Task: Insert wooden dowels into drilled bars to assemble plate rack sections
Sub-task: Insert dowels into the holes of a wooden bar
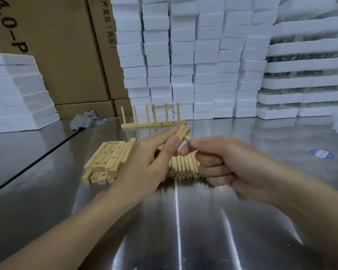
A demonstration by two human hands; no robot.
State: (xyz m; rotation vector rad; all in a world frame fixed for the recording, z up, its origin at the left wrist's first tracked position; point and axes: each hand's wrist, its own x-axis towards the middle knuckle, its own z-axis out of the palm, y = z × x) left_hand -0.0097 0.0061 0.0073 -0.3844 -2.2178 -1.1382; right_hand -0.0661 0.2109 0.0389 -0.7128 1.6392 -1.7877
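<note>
Fingers (164,131), left hand (144,162), pinch square bar (182,133); right hand (222,162) grips round dowel (187,137).

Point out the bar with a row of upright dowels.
The bar at the back, near the foam stacks: a row of dowels stands upright in it. The piled bars have none.

Polished steel bench (183,230). At centre, a pile of drilled bars (105,160) lies just left of a heap of dowels (183,169). Toward the far edge stand a rack section (152,124) with six upright dowels, a crumpled grey cloth (84,118) to its left and stacked white foam blocks (203,106) behind; a blue sticker (322,153) lies toward the right edge.
</note>
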